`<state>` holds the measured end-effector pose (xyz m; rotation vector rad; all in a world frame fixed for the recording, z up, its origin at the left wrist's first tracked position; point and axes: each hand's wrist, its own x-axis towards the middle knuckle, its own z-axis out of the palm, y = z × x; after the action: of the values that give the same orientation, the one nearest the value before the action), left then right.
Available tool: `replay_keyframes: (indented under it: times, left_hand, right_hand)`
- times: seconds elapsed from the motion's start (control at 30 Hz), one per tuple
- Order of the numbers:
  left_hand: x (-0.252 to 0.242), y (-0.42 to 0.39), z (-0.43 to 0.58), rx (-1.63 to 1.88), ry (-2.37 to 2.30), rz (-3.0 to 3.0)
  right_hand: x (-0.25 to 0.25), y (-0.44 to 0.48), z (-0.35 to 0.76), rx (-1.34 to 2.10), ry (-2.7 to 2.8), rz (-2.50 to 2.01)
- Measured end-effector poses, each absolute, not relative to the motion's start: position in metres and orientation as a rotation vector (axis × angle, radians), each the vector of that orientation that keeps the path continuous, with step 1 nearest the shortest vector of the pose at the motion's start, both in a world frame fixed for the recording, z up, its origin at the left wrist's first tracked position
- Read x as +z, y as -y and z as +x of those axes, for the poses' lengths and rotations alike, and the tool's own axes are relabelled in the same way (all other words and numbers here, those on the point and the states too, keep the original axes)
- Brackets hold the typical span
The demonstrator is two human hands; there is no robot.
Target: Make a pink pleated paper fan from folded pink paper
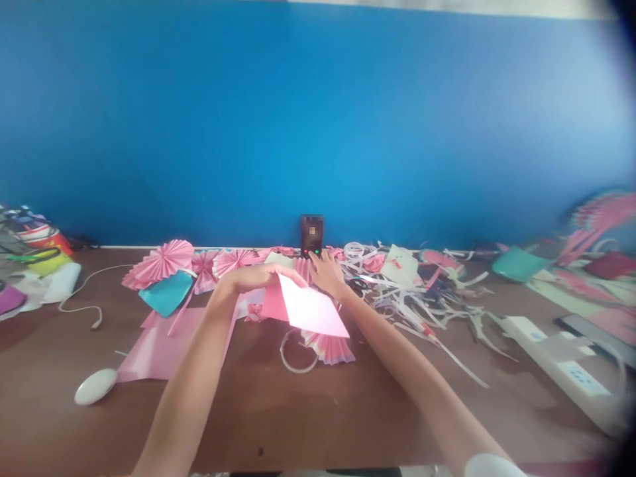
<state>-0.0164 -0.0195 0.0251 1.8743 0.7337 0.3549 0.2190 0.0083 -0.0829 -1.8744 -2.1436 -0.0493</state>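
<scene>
My left hand (275,270) is closed on the upper edge of a folded pink sheet of paper (313,308), held above the table. Farther forward, my right hand (326,271) reaches out with its fingers apart, at the lower edge of an upright phone (312,233) whose screen is lit. Whether a fingertip touches the screen I cannot tell. Below the held paper lie a pleated pink paper fan (330,349) and a roll of clear tape (299,354), each partly covered by it.
Pink paper fans (166,265), a teal paper piece (167,293) and a pink sheet (159,348) lie left. A white computer mouse (95,387) is near them. White paper strips (417,298) and a power strip (561,364) spread right. A blue wall (318,119) stands behind.
</scene>
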Motion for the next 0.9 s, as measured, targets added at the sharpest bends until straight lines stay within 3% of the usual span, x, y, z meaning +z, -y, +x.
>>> replay_keyframes:
  times: [0.37, 0.9]
  left_hand:
    - [0.022, 0.018, -0.009, 0.499, -0.821, 1.707]
    - [0.023, 0.020, -0.004, 0.407, -0.777, 1.757]
  right_hand:
    - [-0.075, -0.003, 0.225, 0.007, 2.262, -1.854]
    - [-0.086, -0.031, 0.213, 0.066, 2.237, -1.929]
